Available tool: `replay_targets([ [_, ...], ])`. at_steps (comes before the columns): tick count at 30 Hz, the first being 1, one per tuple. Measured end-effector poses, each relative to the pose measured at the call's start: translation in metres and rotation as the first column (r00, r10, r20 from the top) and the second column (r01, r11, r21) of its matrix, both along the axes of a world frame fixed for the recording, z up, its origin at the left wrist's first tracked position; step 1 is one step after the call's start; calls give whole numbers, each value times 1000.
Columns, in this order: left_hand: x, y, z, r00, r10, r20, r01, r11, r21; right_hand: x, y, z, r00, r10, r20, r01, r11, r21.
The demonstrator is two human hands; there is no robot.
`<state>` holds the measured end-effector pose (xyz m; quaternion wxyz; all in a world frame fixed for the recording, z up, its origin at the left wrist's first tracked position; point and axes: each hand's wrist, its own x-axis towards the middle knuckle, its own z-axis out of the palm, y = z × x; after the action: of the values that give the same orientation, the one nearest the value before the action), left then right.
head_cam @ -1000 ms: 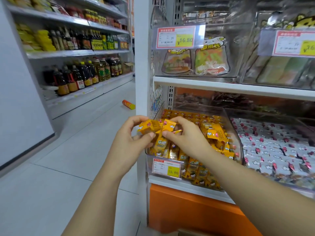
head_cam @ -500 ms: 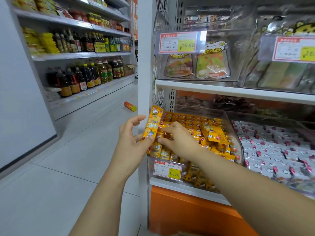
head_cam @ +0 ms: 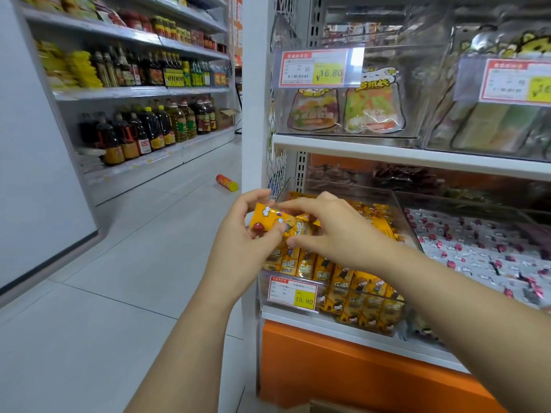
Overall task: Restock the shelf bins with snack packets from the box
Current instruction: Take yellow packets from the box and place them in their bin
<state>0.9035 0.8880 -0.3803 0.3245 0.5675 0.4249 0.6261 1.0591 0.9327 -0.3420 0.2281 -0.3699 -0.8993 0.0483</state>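
Note:
A yellow snack packet (head_cam: 269, 219) lies sideways in front of the clear shelf bin (head_cam: 401, 217). My left hand (head_cam: 243, 247) grips its left end between thumb and fingers. From the right, my right hand (head_cam: 337, 234) reaches over the bin's front corner and pinches the packet's right end with curled fingers. The bin is filled with several more yellow packets (head_cam: 351, 281), standing in rows at its front. The box is not clearly in view.
A neighbouring bin (head_cam: 477, 248) on the right holds white packets with red marks. Price tags (head_cam: 293, 292) hang on the bin fronts. Upper bins (head_cam: 343, 114) hold larger pouches. An orange can (head_cam: 227, 182) lies on the aisle floor; bottle shelves (head_cam: 143, 132) line the left.
The packet stood upright in my left hand half a second ago; now it is turned sideways and held by both hands. My right hand rose from the bin's packets to it.

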Motion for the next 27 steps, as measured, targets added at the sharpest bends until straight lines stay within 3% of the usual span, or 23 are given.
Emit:
replay_targets([
  [2,7,5,0,998,-16,59,17,1000,-22,4,3,-7,996,-46,-81,41,997,-62],
  [4,12,12,-2,999,50,-3,-50,998,-32,8,6,-15,978,-117,-175,90,984,-153],
  [7,12,24,-12,942,174,-285,-188,982,-23,12,12,-31,926,-260,-275,197,952,-236],
  [10,14,36,-22,787,192,-586,-219,975,26,11,18,-42,884,-344,-317,252,921,-298],
  [13,18,42,-24,650,172,-740,-188,980,62,5,21,-45,875,-348,-337,263,925,-273],
  [19,19,44,-25,618,117,-778,-184,983,2,-6,22,-55,945,-297,-135,279,950,-138],
  [24,9,29,-27,388,171,-906,-206,974,95,-15,17,-60,968,-245,47,247,968,-50],
  [27,7,24,-31,324,178,-929,-224,969,108,-1,15,-58,981,-180,78,188,976,-107],
])
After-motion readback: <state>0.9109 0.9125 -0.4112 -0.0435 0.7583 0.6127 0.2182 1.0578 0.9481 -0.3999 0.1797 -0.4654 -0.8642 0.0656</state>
